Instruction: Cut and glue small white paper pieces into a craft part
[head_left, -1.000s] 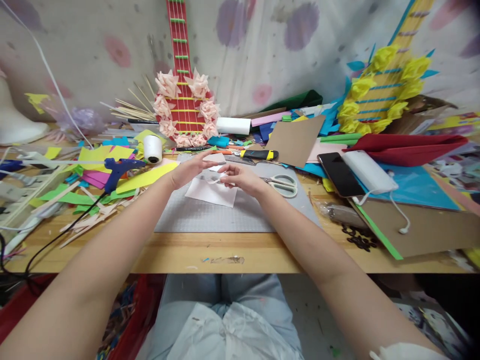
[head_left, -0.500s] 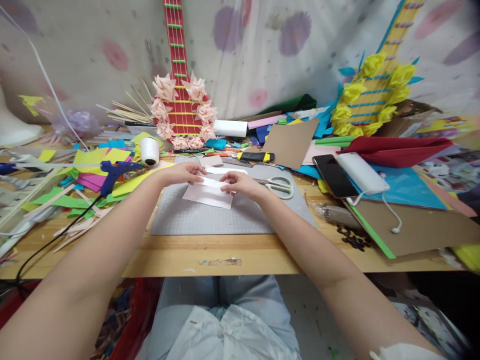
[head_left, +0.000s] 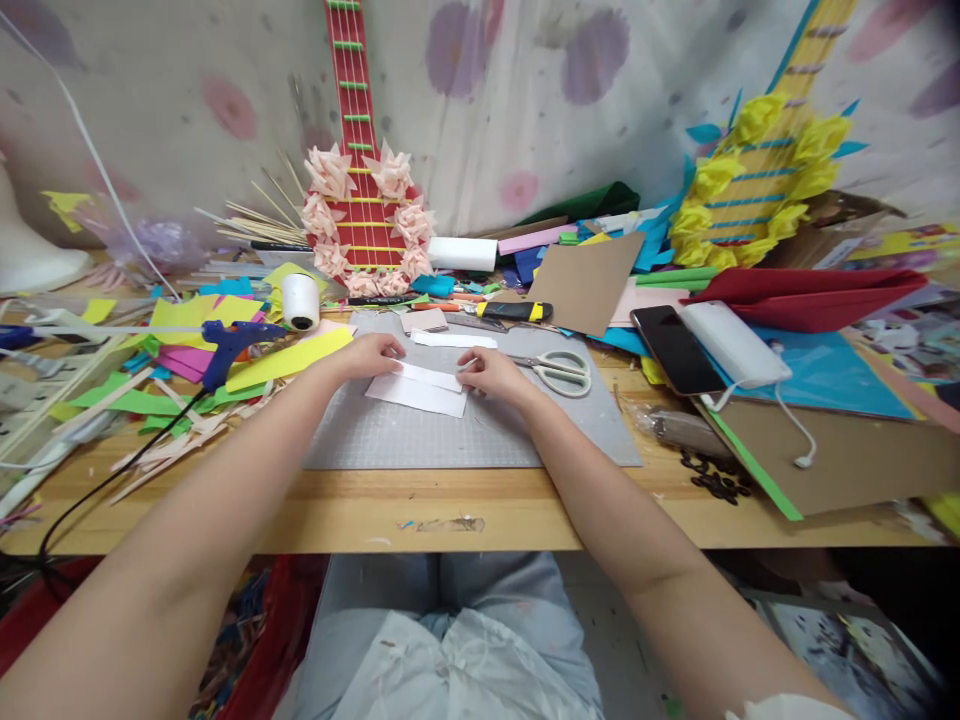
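Note:
My left hand (head_left: 375,355) has its fingers curled together at the left end of a narrow white paper strip (head_left: 429,376). At the strip's right end, my right hand (head_left: 493,373) pinches it between thumb and fingers. The strip lies along the upper edge of a larger white paper piece (head_left: 417,397), overlapping it. Both rest on a grey cutting mat (head_left: 450,446). Just beyond my hands is another white strip (head_left: 454,341). A pair of scissors (head_left: 564,374) with pale handles lies right of my right hand.
A blue glue gun (head_left: 221,350) and coloured paper scraps lie left. Behind the mat are a yellow-black utility knife (head_left: 517,311) and a red paper guitar (head_left: 365,225). A phone (head_left: 675,350), white power bank (head_left: 735,343) and cardboard (head_left: 862,440) sit right.
The white strip has come down flatter over the larger paper. My hands have spread slightly apart towards its ends. The view has shifted a little.

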